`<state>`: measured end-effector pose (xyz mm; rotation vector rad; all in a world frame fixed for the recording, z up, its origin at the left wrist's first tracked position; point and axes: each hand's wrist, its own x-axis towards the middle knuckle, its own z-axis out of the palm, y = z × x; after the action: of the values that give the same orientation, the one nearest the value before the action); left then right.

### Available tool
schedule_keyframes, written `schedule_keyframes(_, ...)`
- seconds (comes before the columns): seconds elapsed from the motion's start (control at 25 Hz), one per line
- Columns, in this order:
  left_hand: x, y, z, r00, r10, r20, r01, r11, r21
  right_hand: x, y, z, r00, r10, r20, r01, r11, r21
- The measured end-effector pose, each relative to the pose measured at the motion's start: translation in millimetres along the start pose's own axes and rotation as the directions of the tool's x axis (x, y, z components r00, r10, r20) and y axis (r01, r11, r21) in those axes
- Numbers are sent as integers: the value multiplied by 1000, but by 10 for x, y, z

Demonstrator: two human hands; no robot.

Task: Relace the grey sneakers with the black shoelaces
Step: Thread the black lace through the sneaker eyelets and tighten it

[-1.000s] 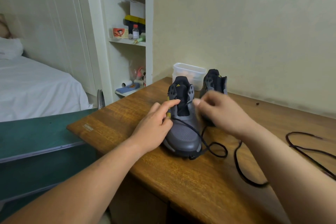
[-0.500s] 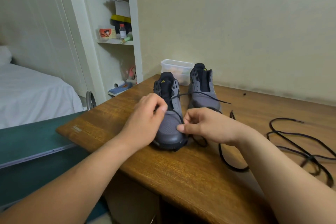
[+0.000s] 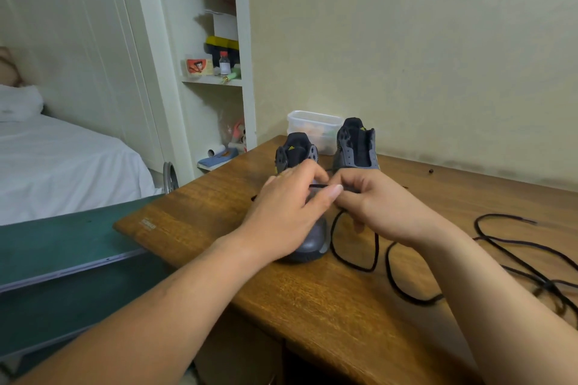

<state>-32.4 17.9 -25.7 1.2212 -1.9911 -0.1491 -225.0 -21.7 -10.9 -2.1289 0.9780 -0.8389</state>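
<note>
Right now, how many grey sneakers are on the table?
2. The near sneaker is being laced; the far sneaker stands behind it, beside the clear plastic container. No others visible.

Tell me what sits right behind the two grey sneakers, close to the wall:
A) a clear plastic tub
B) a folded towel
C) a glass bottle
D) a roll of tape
A: a clear plastic tub stands on the wooden table just behind the near sneaker and the far sneaker, close to the wall.
</note>
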Motion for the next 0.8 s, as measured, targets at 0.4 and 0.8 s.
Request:
schedule_keyframes(0.4, -257, -727, -209, 872, -430, -232, 475, 859, 193, -26, 190, -85, 989, 125, -80, -119, 990, 74)
schedule_keyframes(0.8, -63, -548, -78, 970, -178, -168, 215, 947, 237, -52, 181, 33, 994, 98, -52, -94, 993, 78)
